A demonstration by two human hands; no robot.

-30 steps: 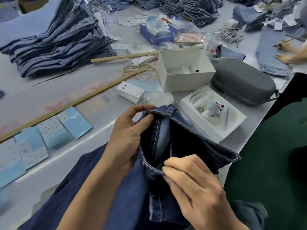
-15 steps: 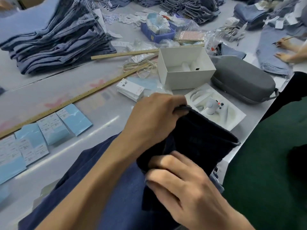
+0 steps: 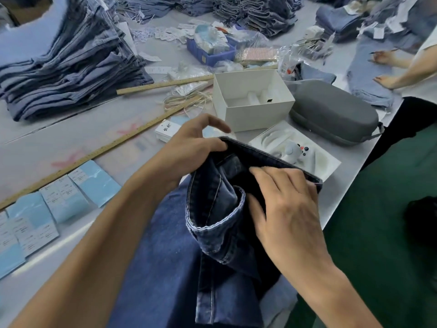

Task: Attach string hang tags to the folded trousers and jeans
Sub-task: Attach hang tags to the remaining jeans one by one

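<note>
Two hands on dark jeans (image 3: 212, 209) over my grey table (image 3: 71, 143): left hand (image 3: 189, 147) pinches waistband, right hand (image 3: 283, 209) lies flat; folded denim stacks (image 3: 71, 67) at ten o'clock.

Table: I stand at a long grey table (image 3: 59, 138); its right edge runs diagonally.
Floor: dark green floor (image 3: 378, 233) beside that edge.
Light: soft, even.
</note>
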